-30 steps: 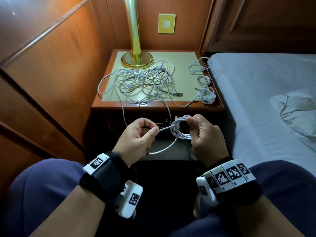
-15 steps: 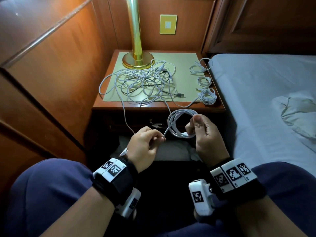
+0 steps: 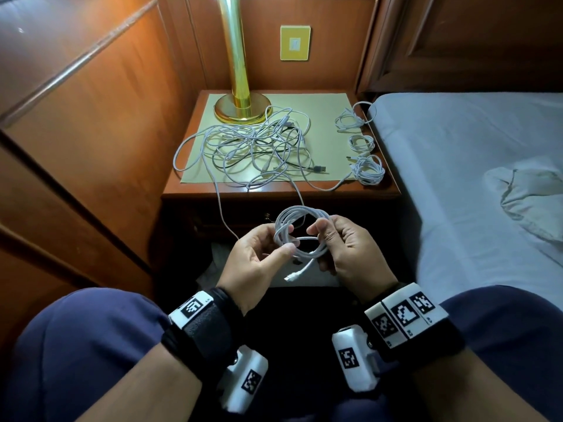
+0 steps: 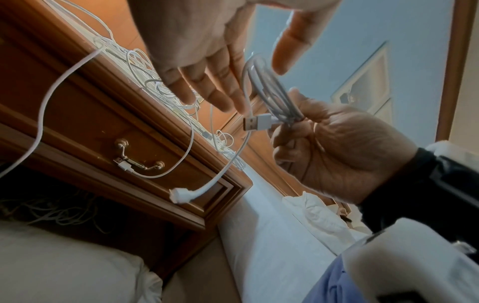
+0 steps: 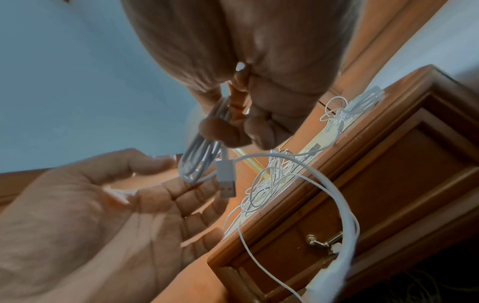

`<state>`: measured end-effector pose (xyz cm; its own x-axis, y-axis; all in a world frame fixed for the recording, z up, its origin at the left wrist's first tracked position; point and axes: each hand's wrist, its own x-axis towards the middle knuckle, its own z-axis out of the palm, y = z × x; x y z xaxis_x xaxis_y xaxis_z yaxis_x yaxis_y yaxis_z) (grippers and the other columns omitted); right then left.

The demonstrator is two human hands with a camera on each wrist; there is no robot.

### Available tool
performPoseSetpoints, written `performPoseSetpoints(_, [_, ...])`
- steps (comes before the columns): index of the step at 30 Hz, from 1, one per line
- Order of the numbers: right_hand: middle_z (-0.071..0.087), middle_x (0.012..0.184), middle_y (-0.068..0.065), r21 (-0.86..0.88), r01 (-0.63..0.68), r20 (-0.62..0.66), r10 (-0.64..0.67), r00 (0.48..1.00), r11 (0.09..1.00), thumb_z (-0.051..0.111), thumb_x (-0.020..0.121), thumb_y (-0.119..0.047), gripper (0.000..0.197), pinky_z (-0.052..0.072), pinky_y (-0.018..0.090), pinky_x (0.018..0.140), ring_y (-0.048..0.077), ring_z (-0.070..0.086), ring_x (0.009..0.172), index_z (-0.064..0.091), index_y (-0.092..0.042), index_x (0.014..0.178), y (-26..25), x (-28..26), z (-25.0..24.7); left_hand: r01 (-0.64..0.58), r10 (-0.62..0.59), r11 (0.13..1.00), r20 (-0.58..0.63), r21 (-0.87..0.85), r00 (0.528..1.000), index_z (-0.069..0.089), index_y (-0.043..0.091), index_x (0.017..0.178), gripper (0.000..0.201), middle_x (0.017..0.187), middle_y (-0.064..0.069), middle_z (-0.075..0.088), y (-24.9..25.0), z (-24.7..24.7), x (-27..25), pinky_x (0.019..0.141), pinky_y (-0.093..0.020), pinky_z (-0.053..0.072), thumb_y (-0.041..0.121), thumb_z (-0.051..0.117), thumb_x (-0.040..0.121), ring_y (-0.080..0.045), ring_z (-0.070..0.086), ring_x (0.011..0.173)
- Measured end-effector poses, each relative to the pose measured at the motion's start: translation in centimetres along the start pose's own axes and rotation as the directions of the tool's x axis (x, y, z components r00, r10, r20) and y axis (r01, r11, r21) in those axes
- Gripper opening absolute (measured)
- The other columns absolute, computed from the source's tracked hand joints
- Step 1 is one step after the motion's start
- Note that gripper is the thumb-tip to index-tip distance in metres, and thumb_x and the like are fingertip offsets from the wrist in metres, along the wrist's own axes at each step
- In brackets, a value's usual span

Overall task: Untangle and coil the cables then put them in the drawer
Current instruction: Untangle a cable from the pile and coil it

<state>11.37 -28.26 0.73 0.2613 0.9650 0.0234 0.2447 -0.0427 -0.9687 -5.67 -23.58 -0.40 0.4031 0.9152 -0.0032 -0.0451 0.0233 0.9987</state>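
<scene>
A coiled white cable hangs in front of the nightstand. My right hand grips one side of the coil. My left hand lies against the other side, its fingers straight, with the coil between thumb and fingers. The coil's USB plug sticks out below. A tangle of white and dark cables lies on the nightstand mat. Three small coils sit at its right edge. The drawer is closed.
A brass lamp stands at the back of the nightstand. One loose cable hangs over the drawer front beside its handle. The bed is on the right, a wood-panelled wall on the left.
The last stretch of cable has been wound onto the coil, leaving only the plug end loose. My left hand has let go of its pinch, moved right and now lies straight-fingered on the coil.
</scene>
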Motion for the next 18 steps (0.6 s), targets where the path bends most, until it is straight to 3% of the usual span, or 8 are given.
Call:
performPoseSetpoints(5, [0.058, 0.052, -0.001, -0.078, 0.033, -0.04, -0.037, 0.999, 0.996, 0.056, 0.1, -0.035, 0.023, 0.044, 0.016, 0.052, 0.006, 0.056, 0.047, 0.071, -0.018, 0.102, 0.3, -0.2, 0.1, -0.095, 0.101, 0.992, -0.06, 0.085, 0.993, 0.066, 0.014, 0.108, 0.026, 0.089, -0.007, 0.073, 0.0, 0.3, 0.2, 0.075, -0.024, 0.057, 0.006, 0.075, 0.085, -0.017, 0.07, 0.084])
performPoseSetpoints(10, [0.063, 0.055, 0.001, -0.18, 0.044, -0.019, -0.048, 0.999, 0.983, 0.056, 0.1, -0.036, 0.025, 0.043, 0.016, 0.056, 0.002, 0.057, 0.049, 0.071, -0.02, 0.089, 0.9, 0.1, 0.7, -0.025, 0.018, 0.987, -0.045, -0.156, 0.999, 0.059, 0.005, 0.117, 0.034, 0.093, -0.005, 0.072, -0.2, 0.0, 0.5, 0.075, -0.02, 0.055, -0.015, 0.058, 0.089, -0.015, 0.072, 0.093])
performPoseSetpoints(14, [0.067, 0.061, 0.004, -0.101, -0.013, 0.02, 0.015, 1.0, 0.995, 0.055, 0.101, -0.034, 0.026, 0.051, 0.026, 0.06, 0.008, 0.063, 0.053, 0.073, -0.015, 0.095, 1.0, 0.2, 0.9, 0.018, -0.006, 0.954, 0.039, -0.301, 0.999, 0.059, 0.005, 0.12, 0.043, 0.092, -0.007, 0.068, 0.3, -0.3, 0.7, 0.071, -0.019, 0.053, -0.007, 0.061, 0.078, -0.01, 0.067, 0.08])
performPoseSetpoints(16, [0.069, 0.066, 0.009, -0.06, -0.046, 0.033, 0.048, 0.998, 0.997, 0.054, 0.101, -0.032, 0.027, 0.055, 0.039, 0.062, 0.024, 0.067, 0.059, 0.073, -0.015, 0.093, 1.0, 0.3, 0.9, 0.086, -0.04, 0.923, 0.127, -0.375, 0.991, 0.059, 0.004, 0.121, 0.051, 0.082, -0.007, 0.064, 0.8, -0.3, 0.7, 0.065, -0.019, 0.052, -0.007, 0.058, 0.072, -0.011, 0.061, 0.071])
performPoseSetpoints(18, [0.071, 0.07, 0.012, -0.066, -0.057, 0.03, 0.059, 0.998, 0.996, 0.054, 0.101, -0.033, 0.028, 0.056, 0.047, 0.066, 0.027, 0.068, 0.061, 0.072, -0.015, 0.09, 0.9, 0.4, 0.8, 0.139, -0.07, 0.912, 0.187, -0.386, 0.98, 0.058, 0.001, 0.123, 0.058, 0.073, -0.009, 0.056, 1.1, -0.3, 0.6, 0.062, -0.021, 0.049, -0.01, 0.053, 0.066, -0.013, 0.055, 0.064])
